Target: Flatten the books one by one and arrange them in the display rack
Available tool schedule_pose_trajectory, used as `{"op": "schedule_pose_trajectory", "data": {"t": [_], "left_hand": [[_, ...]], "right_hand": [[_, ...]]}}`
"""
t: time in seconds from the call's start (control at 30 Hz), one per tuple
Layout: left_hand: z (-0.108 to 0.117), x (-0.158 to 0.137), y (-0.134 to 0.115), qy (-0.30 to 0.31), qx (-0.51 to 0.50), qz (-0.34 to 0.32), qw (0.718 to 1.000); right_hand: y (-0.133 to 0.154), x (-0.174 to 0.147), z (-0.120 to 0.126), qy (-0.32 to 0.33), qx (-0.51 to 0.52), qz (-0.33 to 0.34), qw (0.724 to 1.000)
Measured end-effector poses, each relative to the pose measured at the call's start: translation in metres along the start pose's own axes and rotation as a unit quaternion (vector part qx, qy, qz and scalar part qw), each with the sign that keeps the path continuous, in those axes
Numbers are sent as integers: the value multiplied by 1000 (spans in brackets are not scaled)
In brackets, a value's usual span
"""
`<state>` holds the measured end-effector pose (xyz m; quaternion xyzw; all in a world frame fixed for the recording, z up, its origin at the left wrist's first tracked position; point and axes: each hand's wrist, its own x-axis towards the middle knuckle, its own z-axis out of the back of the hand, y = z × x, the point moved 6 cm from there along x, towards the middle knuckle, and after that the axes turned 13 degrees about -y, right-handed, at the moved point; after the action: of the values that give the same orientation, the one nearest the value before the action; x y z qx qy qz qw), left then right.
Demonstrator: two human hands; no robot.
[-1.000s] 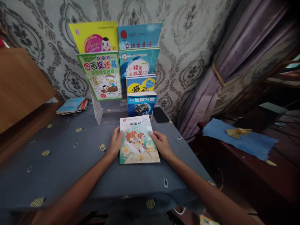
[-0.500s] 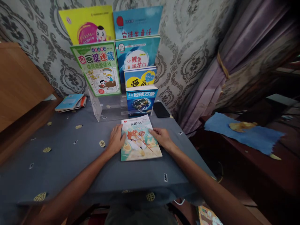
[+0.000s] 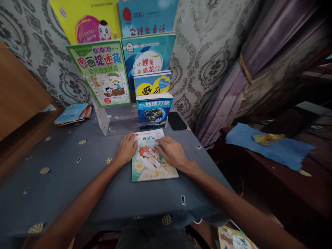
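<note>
Two unclenched hands (image 3: 127, 148) (image 3: 172, 152) touch a book (image 3: 151, 167).

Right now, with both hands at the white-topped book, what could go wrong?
If pushed away, the white-topped book might bump the clear stand, which is close behind its top edge. The right hand, over the book, might crease it. The black device, near the table's edge, could be knocked off.
</note>
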<state>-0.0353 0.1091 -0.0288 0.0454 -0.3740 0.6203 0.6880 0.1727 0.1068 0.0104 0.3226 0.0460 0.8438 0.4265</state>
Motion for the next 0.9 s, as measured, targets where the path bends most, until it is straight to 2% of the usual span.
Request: {"op": "schedule_pose_trajectory", "data": {"t": [0.07,0.13,0.23,0.3,0.4,0.7,0.9], "left_hand": [[2,0,-2,-1,-3,-6,1000],[4,0,-4,-2,-7,-14,1000],[6,0,-4,-2,-13,-22,1000],[6,0,-4,-4,-8,-26,1000],[5,0,-4,-3,4,-35,999],[4,-2,-4,0,20,-34,999],[4,-2,-4,-8,14,-39,999]], "right_hand": [[21,10,-19,37,43,86,995],[36,21,-39,60,50,131,988],[48,34,-63,98,16,154,983],[48,38,-70,112,5,152,982],[34,39,-66,96,4,127,987],[-41,26,-35,26,10,22,999],[-52,25,-34,-9,65,-1,998]]}}
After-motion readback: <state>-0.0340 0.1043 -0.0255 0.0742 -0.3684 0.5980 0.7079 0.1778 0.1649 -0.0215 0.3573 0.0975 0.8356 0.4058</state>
